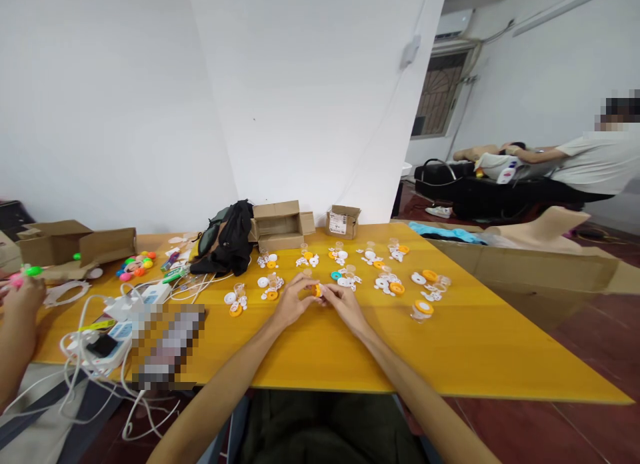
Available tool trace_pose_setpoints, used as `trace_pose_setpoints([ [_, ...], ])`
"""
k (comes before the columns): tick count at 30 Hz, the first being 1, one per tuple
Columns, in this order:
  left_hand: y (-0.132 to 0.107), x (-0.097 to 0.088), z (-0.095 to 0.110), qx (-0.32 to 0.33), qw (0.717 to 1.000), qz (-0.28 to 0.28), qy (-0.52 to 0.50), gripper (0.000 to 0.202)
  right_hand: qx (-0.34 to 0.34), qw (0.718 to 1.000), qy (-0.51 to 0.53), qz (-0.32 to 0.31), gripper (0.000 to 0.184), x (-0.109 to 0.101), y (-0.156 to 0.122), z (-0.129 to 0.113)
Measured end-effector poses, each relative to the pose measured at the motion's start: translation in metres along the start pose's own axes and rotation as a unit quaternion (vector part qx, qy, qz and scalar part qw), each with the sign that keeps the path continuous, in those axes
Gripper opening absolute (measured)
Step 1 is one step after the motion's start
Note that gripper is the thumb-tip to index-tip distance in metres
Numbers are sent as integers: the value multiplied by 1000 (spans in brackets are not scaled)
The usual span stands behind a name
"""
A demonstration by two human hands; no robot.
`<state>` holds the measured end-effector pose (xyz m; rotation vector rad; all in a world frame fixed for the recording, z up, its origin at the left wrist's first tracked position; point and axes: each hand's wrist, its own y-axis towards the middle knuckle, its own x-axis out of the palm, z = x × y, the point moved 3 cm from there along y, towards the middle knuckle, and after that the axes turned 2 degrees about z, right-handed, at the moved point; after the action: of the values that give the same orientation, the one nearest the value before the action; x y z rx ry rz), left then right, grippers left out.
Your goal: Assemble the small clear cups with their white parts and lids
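My left hand (294, 303) and my right hand (346, 305) meet over the middle of the table. Between their fingertips is a small orange lid (317, 291), pinched from both sides. A bit of white shows beside it at the right fingertips; I cannot tell whether it is a separate part. Just beyond my hands lie a teal ring (335, 276) and white spotted pieces (346, 282). To the right stands a clear cup (416, 316) topped by an orange lid with a white centre (423, 307). Similar groups of clear cups, white discs and orange rings surround my hands.
A phone (173, 344) and a power strip (117, 334) with tangled cables lie left. Another person's hand (25, 297) holds coloured balls at far left. A black backpack (227, 237) and cardboard boxes (280, 241) line the wall. The table edge (520, 317) slants along the right.
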<state>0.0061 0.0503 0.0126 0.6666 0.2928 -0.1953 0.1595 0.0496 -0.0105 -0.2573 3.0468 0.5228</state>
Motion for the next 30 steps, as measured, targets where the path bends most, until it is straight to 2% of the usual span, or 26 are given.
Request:
trace_pose_setpoints([
  [6,-1,2,2,6,1000,-12,-16,22,28,999,-13,19,67,2,-2,-1],
  [12,1,5,-1,-35,998,-21,-43,26,48,997,-44,31,71,4,-1,0],
  [15,2,8,-6,-72,994,-17,-83,28,29,996,-76,42,70,2,0,-1],
  [17,3,8,-10,-91,990,-3,-107,30,-10,991,-122,57,66,0,0,-3],
  [21,5,3,-17,-123,984,32,-127,33,-105,955,-262,94,41,-4,-4,-5],
  [24,5,-1,-22,-151,977,51,-140,36,-130,915,-372,91,21,-4,-7,0],
  [27,5,-1,-27,-175,971,59,-151,37,-138,884,-442,65,19,-3,-8,7],
  [30,5,0,-32,-186,971,53,-142,37,-138,877,-458,39,15,-3,-7,11],
])
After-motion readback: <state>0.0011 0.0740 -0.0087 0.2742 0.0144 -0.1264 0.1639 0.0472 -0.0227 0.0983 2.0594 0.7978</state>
